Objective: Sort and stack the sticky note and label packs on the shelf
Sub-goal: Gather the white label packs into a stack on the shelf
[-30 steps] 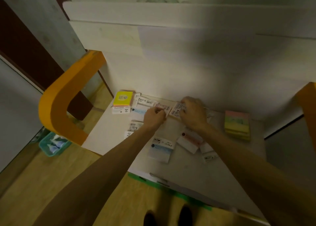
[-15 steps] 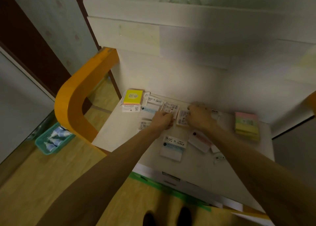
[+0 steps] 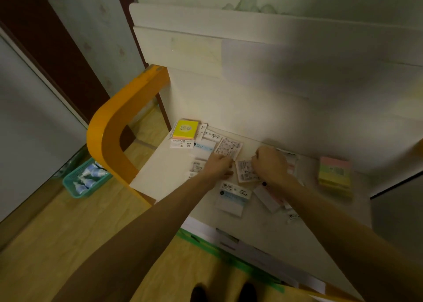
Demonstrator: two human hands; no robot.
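Both hands have separated the label packs: left hand point(image 3: 218, 164) pinches one label pack point(image 3: 228, 147) near the shelf's point(image 3: 160, 171) back edge, right hand point(image 3: 270, 163) grasps another pack point(image 3: 245, 171) mid-shelf. Thin packs could slip from pinches, scattering the loose ones nearby.

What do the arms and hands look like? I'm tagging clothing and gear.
Both forearms are bare up to the frame edge: no sleeves show. The left hand and right hand wear no gloves; no watch, ring or band is visible in this dim, slightly blurred view.
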